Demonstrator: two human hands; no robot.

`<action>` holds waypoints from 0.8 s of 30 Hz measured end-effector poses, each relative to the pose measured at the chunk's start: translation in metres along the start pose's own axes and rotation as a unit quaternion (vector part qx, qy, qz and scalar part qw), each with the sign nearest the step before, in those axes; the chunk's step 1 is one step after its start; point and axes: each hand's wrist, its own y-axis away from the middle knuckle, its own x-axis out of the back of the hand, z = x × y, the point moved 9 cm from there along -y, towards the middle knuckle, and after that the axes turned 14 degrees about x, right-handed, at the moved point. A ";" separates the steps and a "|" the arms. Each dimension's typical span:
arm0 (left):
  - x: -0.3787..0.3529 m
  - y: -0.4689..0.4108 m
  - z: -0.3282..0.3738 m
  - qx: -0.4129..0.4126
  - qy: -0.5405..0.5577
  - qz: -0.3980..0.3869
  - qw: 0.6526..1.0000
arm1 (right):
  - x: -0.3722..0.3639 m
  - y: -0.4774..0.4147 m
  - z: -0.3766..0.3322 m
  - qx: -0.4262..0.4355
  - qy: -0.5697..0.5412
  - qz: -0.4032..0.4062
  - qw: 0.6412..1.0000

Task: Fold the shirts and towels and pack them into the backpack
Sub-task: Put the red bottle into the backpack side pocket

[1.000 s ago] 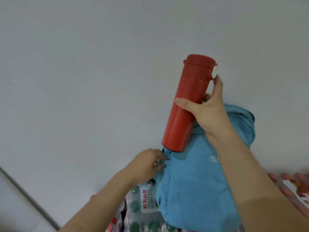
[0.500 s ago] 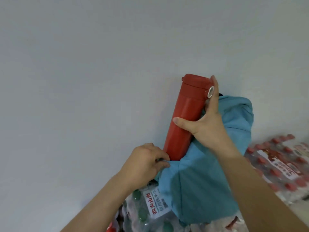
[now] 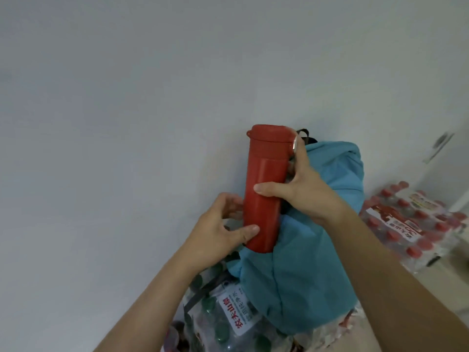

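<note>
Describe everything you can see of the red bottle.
The red bottle is a smooth, matte cylinder with its lid on and a silvery button at the lid's edge. It stands nearly upright against the blue backpack. The right hand grips its middle; the left hand holds its lower part, thumb across the front.

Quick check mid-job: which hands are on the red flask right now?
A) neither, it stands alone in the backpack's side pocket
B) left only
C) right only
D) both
D: the right hand grips the red flask around its upper half, and the left hand pinches its lower end, thumb in front and fingers behind, against the side of the blue backpack.
</note>
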 end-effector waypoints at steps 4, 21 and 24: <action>-0.012 -0.009 0.001 0.043 0.077 0.011 0.996 | -0.018 0.008 -0.009 0.012 0.049 -0.046 0.998; -0.025 0.021 -0.043 0.093 0.006 0.031 0.995 | -0.002 -0.028 -0.034 0.062 0.210 -0.118 0.969; -0.026 0.027 -0.059 0.036 -0.111 0.094 0.989 | 0.004 -0.025 -0.032 0.067 0.253 -0.095 0.960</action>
